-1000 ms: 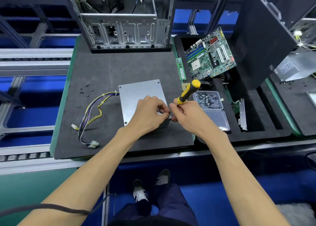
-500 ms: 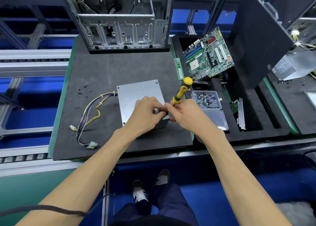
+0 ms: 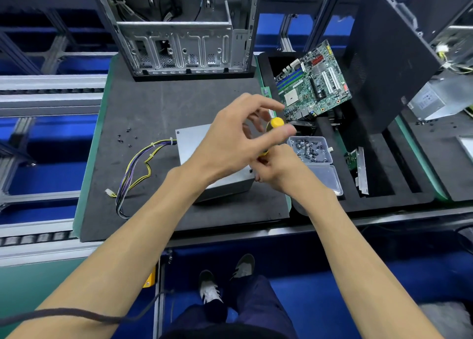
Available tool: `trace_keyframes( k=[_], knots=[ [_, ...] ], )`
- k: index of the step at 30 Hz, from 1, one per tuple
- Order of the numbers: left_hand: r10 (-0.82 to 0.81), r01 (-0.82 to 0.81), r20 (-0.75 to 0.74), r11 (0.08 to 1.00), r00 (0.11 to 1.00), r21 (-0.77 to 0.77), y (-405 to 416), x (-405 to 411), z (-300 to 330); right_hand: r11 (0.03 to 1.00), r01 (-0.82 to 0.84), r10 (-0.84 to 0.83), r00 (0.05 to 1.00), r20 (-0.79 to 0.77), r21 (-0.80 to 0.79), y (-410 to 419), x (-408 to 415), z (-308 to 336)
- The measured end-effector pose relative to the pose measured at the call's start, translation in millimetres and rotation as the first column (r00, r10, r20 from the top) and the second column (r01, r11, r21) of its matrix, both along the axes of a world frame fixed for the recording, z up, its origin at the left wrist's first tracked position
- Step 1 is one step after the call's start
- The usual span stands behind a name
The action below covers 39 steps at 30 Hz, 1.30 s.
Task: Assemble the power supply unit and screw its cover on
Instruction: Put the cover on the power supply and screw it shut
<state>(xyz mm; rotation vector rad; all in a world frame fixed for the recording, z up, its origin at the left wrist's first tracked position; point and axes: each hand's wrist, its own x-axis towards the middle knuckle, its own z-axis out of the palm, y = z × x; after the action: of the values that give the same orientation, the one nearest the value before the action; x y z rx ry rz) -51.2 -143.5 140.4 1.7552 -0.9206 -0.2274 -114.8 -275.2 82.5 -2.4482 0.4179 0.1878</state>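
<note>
A: Head view. Where is the power supply unit [image 3: 194, 144]?
B: It lies flat on the dark foam mat [image 3: 158, 103], a grey sheet-metal box. Its long axis runs from the open computer case [image 3: 179, 28] at the mat's far edge back toward the person. Its cable bundle [image 3: 135, 167], yellow, black and purple, leaves the unit's left side and curls across the mat.
A: The hands?
B: The right hand [image 3: 279, 169] grips the screwdriver [image 3: 275, 123] low on its yellow-and-black handle at the unit's near right corner. I can't see the tip. The left hand [image 3: 230, 144] hovers above the unit, fingers spread and loose, holding nothing.
A: Different from before?
B: Half a second ago the left hand pinched at that corner; now it is lifted near the handle's rounded yellow cap.
A: Right of the unit?
B: A clear plastic box of dark screws [image 3: 309, 150], lid open, and farther off a green motherboard [image 3: 312, 82].
</note>
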Motion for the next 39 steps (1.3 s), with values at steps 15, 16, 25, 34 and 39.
trace_keyframes(
  k=[15,16,25,34,39],
  knots=[
    [-0.217,0.2,0.078,0.963,0.973,0.18,3.2,-1.4,20.5,0.996,-0.045,0.043,0.998,-0.037,-0.077,-0.3,-3.7,8.5],
    [-0.207,0.188,0.097,0.967,0.973,0.172,2.9,-1.6,20.5,0.996,-0.052,0.049,0.998,-0.04,-0.071,2.6,-1.9,9.5],
    [-0.04,0.038,0.076,0.999,0.996,0.034,8.0,0.0,18.2,0.997,-0.05,0.048,0.998,-0.036,-0.052,7.7,-2.7,11.1],
    [-0.097,0.081,0.153,0.991,0.983,0.102,2.0,-1.0,21.6,0.993,-0.074,0.07,0.997,-0.046,-0.097,5.6,-1.4,0.4],
    [0.038,-0.059,0.208,0.993,0.977,0.098,5.9,6.8,22.6,0.995,-0.055,0.053,0.998,-0.027,-0.086,6.2,-2.5,-1.9]
  ],
)
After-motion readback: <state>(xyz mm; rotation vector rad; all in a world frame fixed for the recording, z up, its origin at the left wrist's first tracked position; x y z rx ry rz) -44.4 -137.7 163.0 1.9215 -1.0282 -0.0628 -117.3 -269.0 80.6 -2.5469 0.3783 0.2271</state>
